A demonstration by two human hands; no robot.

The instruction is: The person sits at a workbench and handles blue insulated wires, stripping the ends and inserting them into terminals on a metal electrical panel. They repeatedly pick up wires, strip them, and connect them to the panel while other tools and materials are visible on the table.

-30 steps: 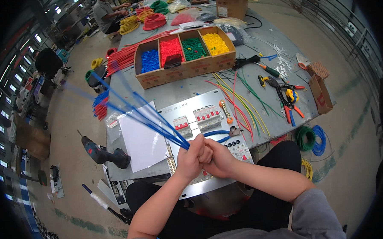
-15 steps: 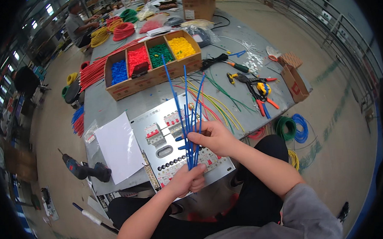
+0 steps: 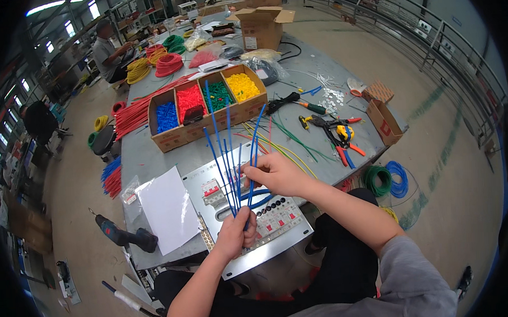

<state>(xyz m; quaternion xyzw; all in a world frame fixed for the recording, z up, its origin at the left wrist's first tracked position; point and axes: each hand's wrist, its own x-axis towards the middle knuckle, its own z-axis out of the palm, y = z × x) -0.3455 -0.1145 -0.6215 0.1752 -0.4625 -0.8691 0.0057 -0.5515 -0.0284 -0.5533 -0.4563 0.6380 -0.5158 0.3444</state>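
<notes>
My left hand is closed around the lower ends of several straight blue wires, which fan upward from the fist. My right hand pinches among the wires on the right side of the bundle, thumb and fingers together; exactly how many it grips is hidden. Both hands are over a silver metal panel. It carries circuit breakers with red switches and a lower row of similar breakers. Thicker blue leads lie across the panel beneath the right hand.
Beyond the panel stands a divided cardboard box of blue, red, green and yellow small parts. White paper and a cordless drill lie left. Pliers and cutters rest right. A person sits far left.
The blue wires have spread into a wider fan and lean left. My right hand has shifted toward the bundle's right side, and the left fist sits slightly further left. The whole view has tilted.
</notes>
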